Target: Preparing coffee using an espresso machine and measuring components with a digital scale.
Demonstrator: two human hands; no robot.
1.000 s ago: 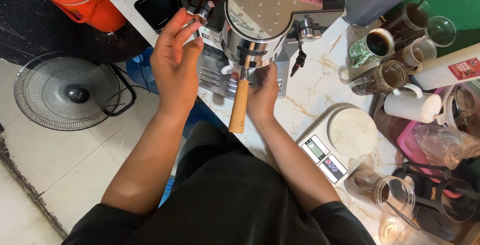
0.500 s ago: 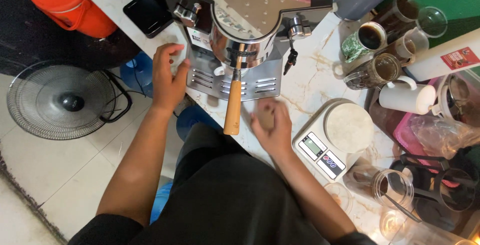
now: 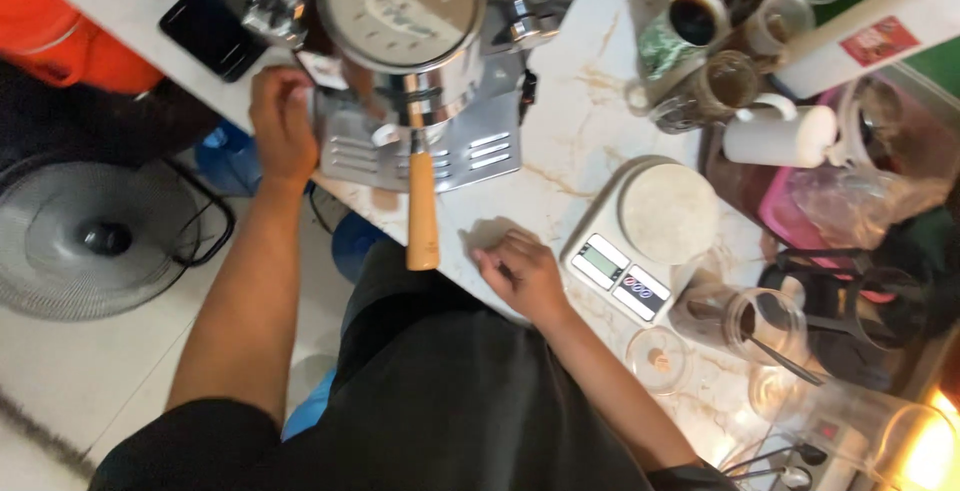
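Observation:
A steel espresso machine (image 3: 430,61) stands on a marble counter (image 3: 580,121), with a portafilter locked in; its wooden handle (image 3: 422,211) points toward me. My left hand (image 3: 283,126) rests against the machine's left side by the drip tray (image 3: 420,151); whether it grips anything is unclear. My right hand (image 3: 525,276) lies on the counter near the front edge, fingers curled, holding nothing, between the wooden handle and a white digital scale (image 3: 645,236).
Mugs and glass cups (image 3: 700,51) cluster at the back right with a white pitcher (image 3: 780,136). Glass jars (image 3: 760,326) and a small glass dish (image 3: 658,359) sit right of the scale. A floor fan (image 3: 95,241) and an orange container (image 3: 60,21) stand left.
My right hand let go of the wooden handle and dropped to the counter by the scale. My left hand moved from the machine's top knob down to its left side.

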